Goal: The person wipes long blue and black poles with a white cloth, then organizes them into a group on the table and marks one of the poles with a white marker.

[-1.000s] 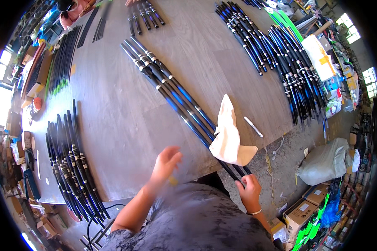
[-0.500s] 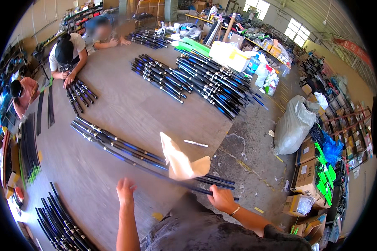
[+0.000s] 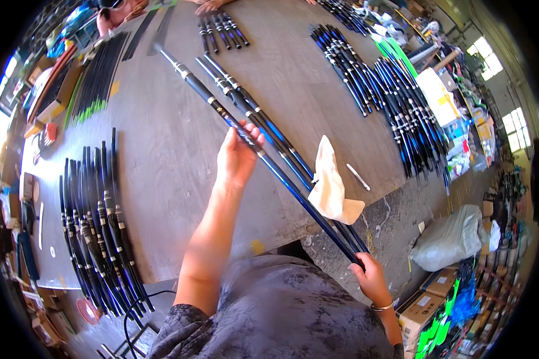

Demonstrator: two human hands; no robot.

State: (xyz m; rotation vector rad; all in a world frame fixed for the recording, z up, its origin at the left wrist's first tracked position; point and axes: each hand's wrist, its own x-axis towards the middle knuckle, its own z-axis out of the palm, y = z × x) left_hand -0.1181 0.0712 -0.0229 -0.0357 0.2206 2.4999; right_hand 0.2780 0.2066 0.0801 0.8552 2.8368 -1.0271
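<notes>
A black and blue fishing rod (image 3: 293,189) slants across in front of me, tilted from upper left to lower right. My left hand (image 3: 238,157) is closed around its shaft just below the dark handle section. Near the rod's lower end, past the table edge, my right hand (image 3: 371,277) grips it. Two similar fishing rods (image 3: 273,127) lie on the table just beyond the held one. A cream cloth (image 3: 328,190) rests over their lower part, next to the held rod. To the right of the cloth lies a white marker pen (image 3: 358,177).
Bundled rods (image 3: 99,233) lie at the table's left side, with thin black blanks (image 3: 99,75) farther back. Large rod piles (image 3: 410,113) cover the far right. A co-worker's hand (image 3: 209,6) is by a small rod group (image 3: 223,31). A grey sack (image 3: 449,239) stands on the floor.
My left hand was off the rod above the table; now it has closed around the shaft. The rod's handle end has come up from the others. My view has turned leftward.
</notes>
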